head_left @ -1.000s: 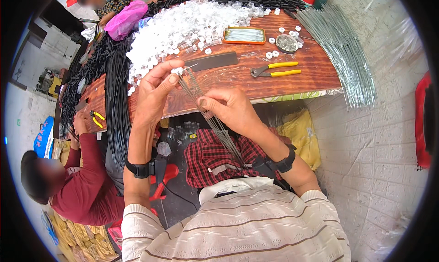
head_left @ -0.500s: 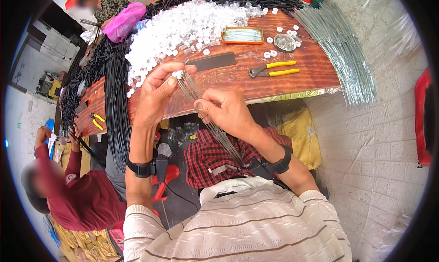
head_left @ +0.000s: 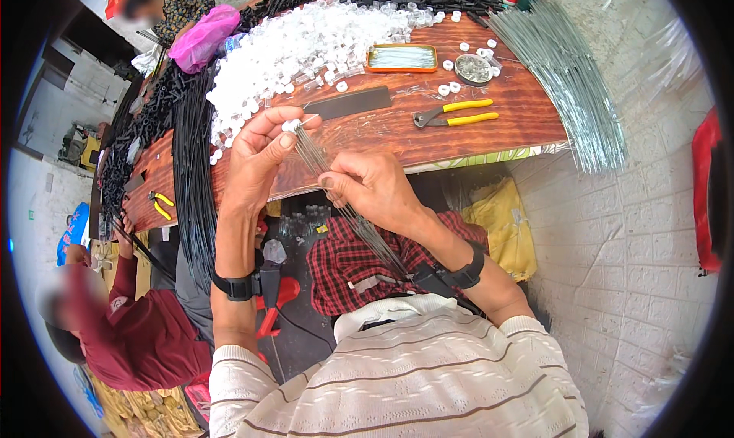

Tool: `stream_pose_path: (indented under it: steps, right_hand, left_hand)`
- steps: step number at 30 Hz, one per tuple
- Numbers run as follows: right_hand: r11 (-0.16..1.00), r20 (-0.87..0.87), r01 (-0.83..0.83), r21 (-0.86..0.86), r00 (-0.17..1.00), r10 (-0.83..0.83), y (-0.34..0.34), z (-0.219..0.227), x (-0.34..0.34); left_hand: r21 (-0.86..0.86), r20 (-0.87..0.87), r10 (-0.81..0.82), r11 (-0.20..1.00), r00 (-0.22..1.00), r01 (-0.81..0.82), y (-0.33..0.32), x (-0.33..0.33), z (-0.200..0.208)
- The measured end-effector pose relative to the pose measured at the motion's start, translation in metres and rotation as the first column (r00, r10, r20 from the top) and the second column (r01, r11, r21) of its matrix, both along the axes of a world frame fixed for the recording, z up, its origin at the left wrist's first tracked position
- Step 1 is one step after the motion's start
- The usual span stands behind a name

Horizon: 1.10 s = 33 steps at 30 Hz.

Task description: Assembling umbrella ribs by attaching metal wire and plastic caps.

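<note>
My left hand (head_left: 258, 151) is raised over the table's front edge, its fingers and thumb pinched on a small white plastic cap (head_left: 290, 125). A thin pale tip sticks out beside the cap. From there a bundle of thin metal wires (head_left: 312, 154) slants down to the right. Partway along the bundle, my right hand (head_left: 375, 187) is closed around the wires, thumb on top. Below that hand the wire ends fan out over red-and-black checked cloth (head_left: 336, 266) at my lap. Whether each wire enters the cap is hidden by my left fingers.
On the wooden table (head_left: 527, 117) lie yellow-handled cutters (head_left: 459, 113), a dark flat bar (head_left: 348, 103), a wire tray (head_left: 401, 45) and a heap of white and clear plastic pieces (head_left: 298, 44). Long metal wires (head_left: 562, 78) overhang the right edge. A co-worker in maroon (head_left: 149, 335) sits at left.
Both my hands keep their holds, nearly unmoved. The thin tip beside the cap has swung lower, pointing more to the right. At left, the co-worker's raised hand has come down.
</note>
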State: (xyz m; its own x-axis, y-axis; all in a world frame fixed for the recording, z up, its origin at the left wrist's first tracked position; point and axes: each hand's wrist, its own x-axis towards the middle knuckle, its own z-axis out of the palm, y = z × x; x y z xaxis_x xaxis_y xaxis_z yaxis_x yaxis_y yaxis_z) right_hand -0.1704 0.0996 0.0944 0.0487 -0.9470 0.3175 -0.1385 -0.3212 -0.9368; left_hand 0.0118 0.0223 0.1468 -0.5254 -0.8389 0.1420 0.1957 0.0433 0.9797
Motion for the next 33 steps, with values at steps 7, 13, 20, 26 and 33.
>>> stream_pose_path:
  steps: [7, 13, 20, 26, 33]
  right_hand:
    - [0.984, 0.011, -0.163, 0.066, 0.987, 0.162, -0.007, 0.001, -0.011]
    - [0.91, 0.321, -0.334, 0.246, 0.914, 0.249, -0.007, 0.003, -0.012]
    - [0.98, 0.09, -0.14, 0.138, 0.988, 0.128, -0.001, 0.008, -0.01]
    - [0.936, 0.25, -0.278, 0.215, 0.942, 0.222, -0.008, 0.001, -0.012]
    - [0.92, 0.298, -0.304, 0.247, 0.928, 0.226, -0.007, 0.001, -0.008]
  left_hand:
    - [-0.042, 0.009, 0.003, 0.999, 1.0, -0.003, -0.001, -0.005, 0.0]
    - [-0.062, -0.03, -0.04, 0.997, 0.999, 0.038, -0.003, -0.006, -0.002]
    - [-0.063, -0.025, -0.001, 0.998, 1.0, 0.0, -0.003, -0.01, -0.004]
    - [-0.096, -0.008, -0.078, 0.992, 0.997, 0.077, -0.004, -0.004, -0.003]
    - [-0.036, -0.055, -0.102, 0.994, 0.993, 0.101, 0.003, -0.007, 0.003]
